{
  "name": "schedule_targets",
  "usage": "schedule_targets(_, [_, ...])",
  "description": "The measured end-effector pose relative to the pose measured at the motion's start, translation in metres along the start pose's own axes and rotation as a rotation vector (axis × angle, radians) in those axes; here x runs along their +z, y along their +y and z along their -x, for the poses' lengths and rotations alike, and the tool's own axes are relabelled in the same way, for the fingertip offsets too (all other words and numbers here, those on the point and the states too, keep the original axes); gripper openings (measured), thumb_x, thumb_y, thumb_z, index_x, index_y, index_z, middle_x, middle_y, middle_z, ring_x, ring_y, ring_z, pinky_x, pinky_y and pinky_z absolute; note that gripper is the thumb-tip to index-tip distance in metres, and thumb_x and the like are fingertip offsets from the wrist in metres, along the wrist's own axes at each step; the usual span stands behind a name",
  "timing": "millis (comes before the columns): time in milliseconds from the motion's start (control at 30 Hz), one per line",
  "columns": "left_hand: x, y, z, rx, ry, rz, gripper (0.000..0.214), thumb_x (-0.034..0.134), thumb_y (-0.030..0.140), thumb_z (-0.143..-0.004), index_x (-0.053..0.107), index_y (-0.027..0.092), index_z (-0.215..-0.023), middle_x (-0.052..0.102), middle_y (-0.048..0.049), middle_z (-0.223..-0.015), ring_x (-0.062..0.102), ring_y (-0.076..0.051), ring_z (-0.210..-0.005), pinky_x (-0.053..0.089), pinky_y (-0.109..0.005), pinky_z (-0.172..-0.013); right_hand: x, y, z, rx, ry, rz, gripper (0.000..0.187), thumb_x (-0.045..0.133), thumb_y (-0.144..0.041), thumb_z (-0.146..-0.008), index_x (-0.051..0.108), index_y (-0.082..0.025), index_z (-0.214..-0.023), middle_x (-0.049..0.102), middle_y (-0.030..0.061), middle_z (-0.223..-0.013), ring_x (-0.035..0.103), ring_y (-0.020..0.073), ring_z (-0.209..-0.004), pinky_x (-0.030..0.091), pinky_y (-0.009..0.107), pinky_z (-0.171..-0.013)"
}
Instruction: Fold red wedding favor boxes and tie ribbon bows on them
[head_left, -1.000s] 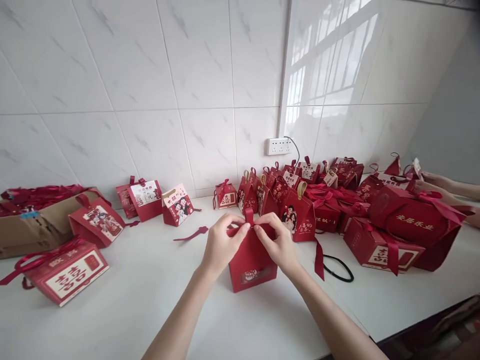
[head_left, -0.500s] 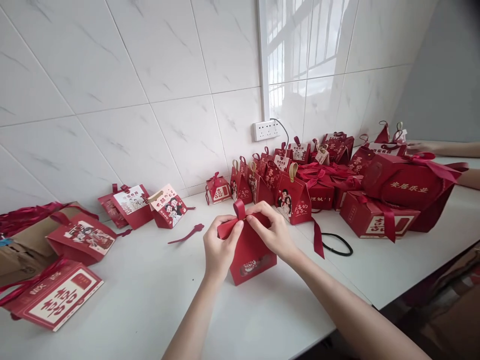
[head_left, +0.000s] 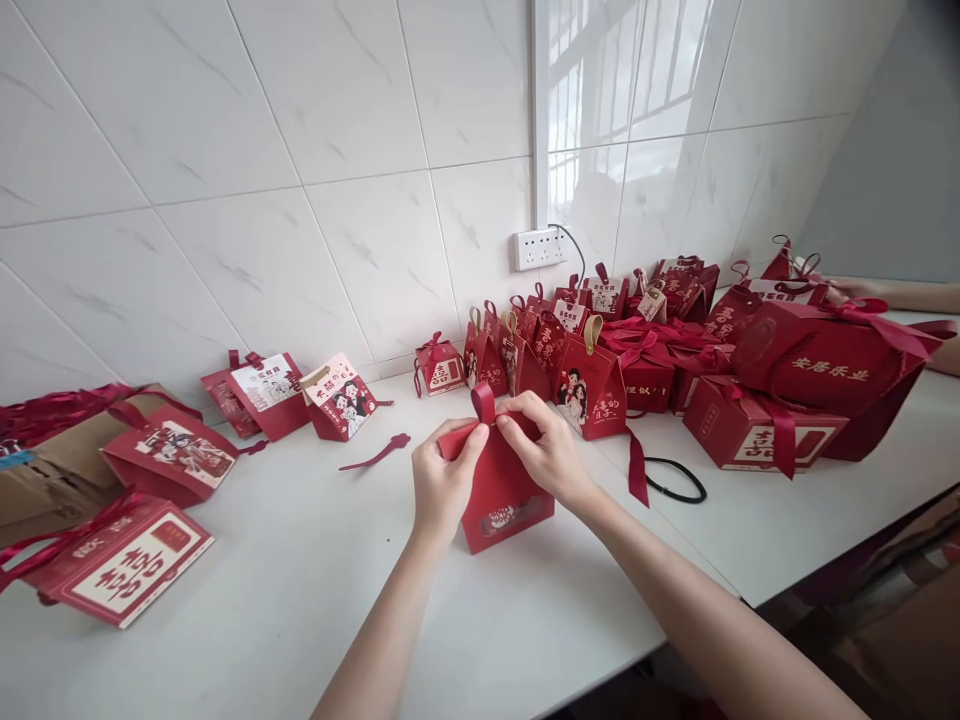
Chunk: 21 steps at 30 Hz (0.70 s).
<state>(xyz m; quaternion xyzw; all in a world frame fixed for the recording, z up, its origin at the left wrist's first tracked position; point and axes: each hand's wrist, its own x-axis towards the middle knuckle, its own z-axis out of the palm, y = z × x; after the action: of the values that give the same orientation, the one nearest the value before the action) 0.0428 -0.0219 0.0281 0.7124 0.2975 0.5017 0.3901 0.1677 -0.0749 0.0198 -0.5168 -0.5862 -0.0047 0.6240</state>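
A red paper gift box (head_left: 504,485) with a small clear window low on its front stands upright on the white table, its top narrowing to a ridge. A dark red ribbon loop (head_left: 484,402) sticks up from that ridge. My left hand (head_left: 444,475) pinches the ridge just left of the loop's base, thumb in front. On the other side my right hand (head_left: 546,447) pinches it, thumb and forefinger close to the loop. The two thumbs nearly meet. My fingers hide part of the top edge. Left of the box lies a loose dark red strap (head_left: 375,453) on the table.
Many finished-looking red boxes (head_left: 589,390) crowd the wall side at right. More boxes (head_left: 345,398) and a cardboard carton (head_left: 45,490) stand at left. A black cord loop (head_left: 675,481) lies right of my hands. Another person's hand (head_left: 847,287) shows at far right.
The view has shifted slightly, so the scene sits a little to the right and differently in height. Both hands keep pinching the box top beside the ribbon loop.
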Motion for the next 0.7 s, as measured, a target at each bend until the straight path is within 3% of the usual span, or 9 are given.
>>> schedule_targets(333, [-0.0020,0.0009,0.0004,-0.012,-0.077,0.086,0.019,0.059,0.036,-0.078,0.065,0.018,-0.078,0.066,-0.0022,-0.074,0.062,-0.016,-0.071,0.049,-0.025,-0.063,-0.0006,-0.0001,-0.0003,0.013,-0.021,-0.010,0.011,0.046,-0.024,-0.087,0.056,-0.022,-0.082,0.058,0.0010,-0.079,0.055,0.0145,-0.075,0.045,0.027,-0.071])
schedule_targets(700, [0.0007,0.0029,0.0011,-0.033,0.008,-0.008,0.017,0.060,0.033,-0.077,0.066,0.017,-0.075,0.068,-0.0017,-0.073,0.061,-0.014,-0.070,0.048,-0.023,-0.065,-0.0019,-0.0024,-0.0002,0.020,-0.043,-0.007,0.010,0.047,-0.020,-0.087,0.053,-0.021,-0.079,0.056,0.0006,-0.078,0.052,0.0136,-0.073,0.042,0.026,-0.069])
